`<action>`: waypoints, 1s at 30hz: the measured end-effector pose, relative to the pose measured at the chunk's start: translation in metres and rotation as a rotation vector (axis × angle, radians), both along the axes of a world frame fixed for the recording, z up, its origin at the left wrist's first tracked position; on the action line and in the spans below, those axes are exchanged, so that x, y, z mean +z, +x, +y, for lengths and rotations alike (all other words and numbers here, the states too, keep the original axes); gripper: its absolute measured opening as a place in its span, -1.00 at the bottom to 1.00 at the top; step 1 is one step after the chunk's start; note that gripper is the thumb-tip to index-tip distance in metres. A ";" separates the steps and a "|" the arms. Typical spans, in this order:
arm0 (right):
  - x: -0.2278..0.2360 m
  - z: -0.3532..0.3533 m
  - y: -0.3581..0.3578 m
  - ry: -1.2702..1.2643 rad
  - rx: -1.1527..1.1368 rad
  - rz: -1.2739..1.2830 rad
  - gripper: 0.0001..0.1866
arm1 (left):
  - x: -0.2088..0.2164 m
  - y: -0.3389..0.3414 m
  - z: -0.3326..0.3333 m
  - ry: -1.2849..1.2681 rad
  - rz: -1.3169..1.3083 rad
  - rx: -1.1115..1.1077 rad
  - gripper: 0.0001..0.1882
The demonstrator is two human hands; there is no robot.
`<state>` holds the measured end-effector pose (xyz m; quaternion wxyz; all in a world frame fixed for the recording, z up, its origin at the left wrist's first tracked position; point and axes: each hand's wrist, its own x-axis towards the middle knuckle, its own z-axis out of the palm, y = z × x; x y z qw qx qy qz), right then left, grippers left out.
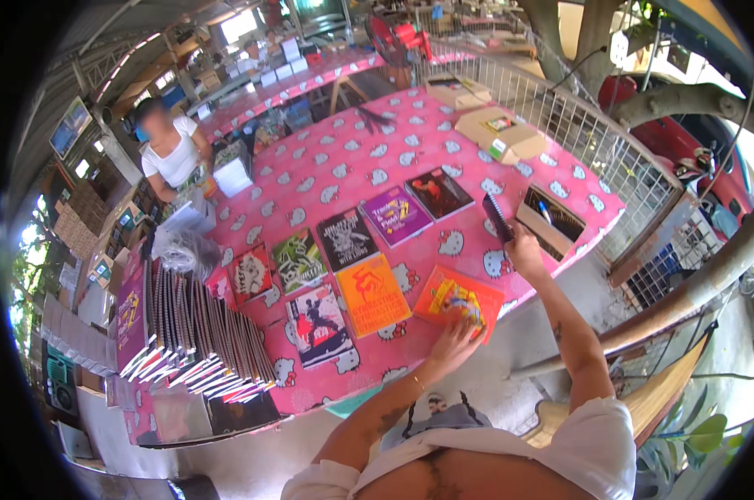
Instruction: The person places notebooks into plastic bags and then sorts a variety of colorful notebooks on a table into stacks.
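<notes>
My left hand (454, 340) is closed on the near edge of a yellow, brightly printed booklet (459, 302), which lies over an orange-red cover (431, 291) at the table's near edge. My right hand (523, 248) grips a narrow black spiral-edged notebook (498, 218), tilted and seen nearly edge-on. Just right of that hand is an open cardboard box (534, 239) with a dark inside and a blue pen (546, 212) in it. Left of my left hand lie an orange book (372, 293) and a red, black and white one (319, 327).
More books, among them a purple one (396, 215), lie on the pink patterned tablecloth (310, 196). A long row of spiral-bound notebooks (202, 329) leans at the left. Brown boxes (502, 137) sit by the wire fence (560, 108). Another person (173, 150) works across the table.
</notes>
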<state>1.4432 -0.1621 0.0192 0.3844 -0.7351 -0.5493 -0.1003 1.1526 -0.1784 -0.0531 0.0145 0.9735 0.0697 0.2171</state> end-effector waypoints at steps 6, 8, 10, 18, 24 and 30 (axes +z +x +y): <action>0.056 -0.026 -0.008 -0.034 0.061 0.182 -0.66 | 0.172 -0.050 0.045 -0.578 -0.559 0.293 -0.91; 0.052 -0.029 -0.021 -0.059 0.278 0.058 -0.70 | 0.241 -0.086 0.061 -0.679 -0.762 0.343 -0.94; 0.030 -0.022 -0.039 0.037 0.497 0.058 -0.55 | 0.270 -0.099 0.059 -0.692 -0.862 0.372 -0.94; -0.097 0.007 -0.010 -0.350 0.357 0.076 -0.53 | 0.089 -0.057 0.058 -0.278 -0.237 0.085 -0.48; -0.051 -0.002 -0.042 -0.066 0.128 0.316 -0.65 | 0.005 -0.099 0.062 -0.106 -0.108 0.598 -0.41; -0.044 0.054 -0.176 -0.159 0.671 0.391 -0.62 | 0.026 -0.184 0.103 -0.350 -0.089 1.498 -0.30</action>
